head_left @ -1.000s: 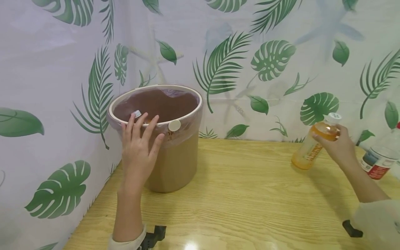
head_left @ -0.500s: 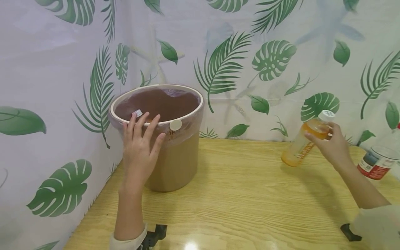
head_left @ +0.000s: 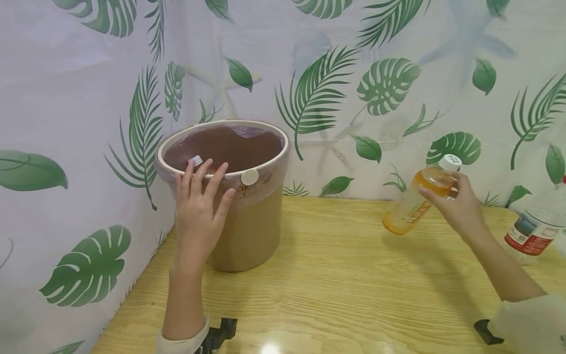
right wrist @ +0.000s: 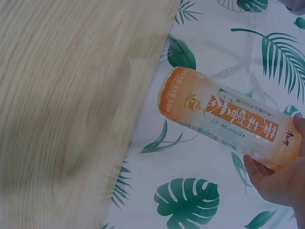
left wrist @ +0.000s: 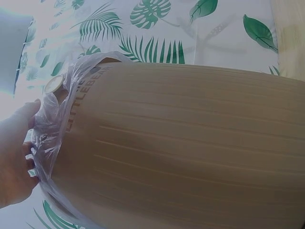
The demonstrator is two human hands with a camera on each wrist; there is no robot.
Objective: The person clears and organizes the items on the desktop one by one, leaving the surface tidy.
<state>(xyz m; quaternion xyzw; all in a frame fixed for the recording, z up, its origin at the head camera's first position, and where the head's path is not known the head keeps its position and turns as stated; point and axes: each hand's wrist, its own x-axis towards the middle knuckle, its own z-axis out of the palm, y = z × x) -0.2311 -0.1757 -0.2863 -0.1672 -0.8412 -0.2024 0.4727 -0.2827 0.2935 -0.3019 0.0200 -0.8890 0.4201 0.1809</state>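
Observation:
My right hand grips an orange-labelled drink bottle near its white-capped top. The bottle leans, cap to the upper right, and its base hangs just over the table. Its label, with orange lettering and 500ml on it, faces the right wrist camera, where my thumb and fingers wrap the capped end. My left hand rests with spread fingers on the near rim of a brown bin lined with a clear plastic bag. Just beyond its fingertips a white cap shows inside the bin; what lies below is mostly hidden.
At the right edge stands a clear plastic bottle with a red, white and blue label. The bin stands at the left of the wooden table, near the corner of a leaf-patterned sheet. A round tab sits on its rim.
My right hand has carried the orange-labelled bottle leftward toward the bin, and the bottle leans further over. My left hand stays on the rim.

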